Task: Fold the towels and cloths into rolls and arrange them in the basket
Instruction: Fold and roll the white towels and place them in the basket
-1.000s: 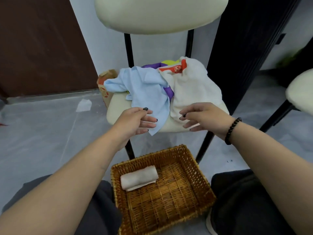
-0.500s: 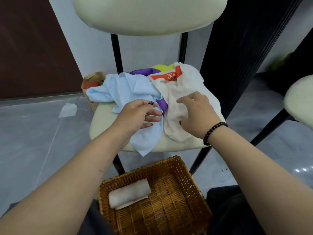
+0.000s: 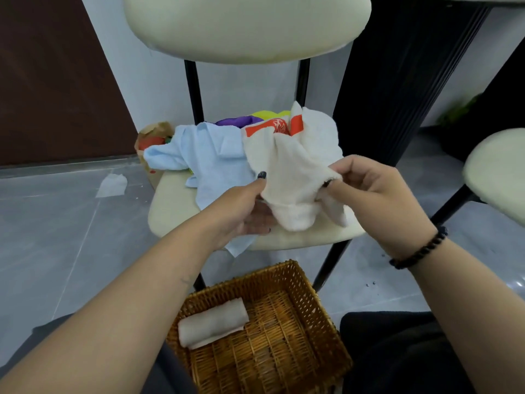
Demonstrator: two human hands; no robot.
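A white towel (image 3: 295, 172) with an orange band lies bunched on the cream chair seat (image 3: 170, 211). My left hand (image 3: 244, 211) pinches its near left edge and my right hand (image 3: 366, 191) grips its right edge, lifting the front part off the seat. A light blue cloth (image 3: 210, 155) sprawls beside it on the left, partly under my left hand. Purple and yellow cloths (image 3: 250, 119) peek out behind. On the floor in front sits a wicker basket (image 3: 321, 317) holding one rolled white towel (image 3: 213, 322) at its back left.
The chair's backrest (image 3: 244, 24) fills the top of the view. A brown paper bag (image 3: 153, 137) stands behind the seat on the left. A second cream chair (image 3: 497, 177) is at the right. A scrap of paper (image 3: 112, 184) lies on the grey floor. My knees flank the basket.
Both hands reached from in front of the seat onto the pile, then took hold of the white towel and raised its front edge. The view moved closer to the chair.
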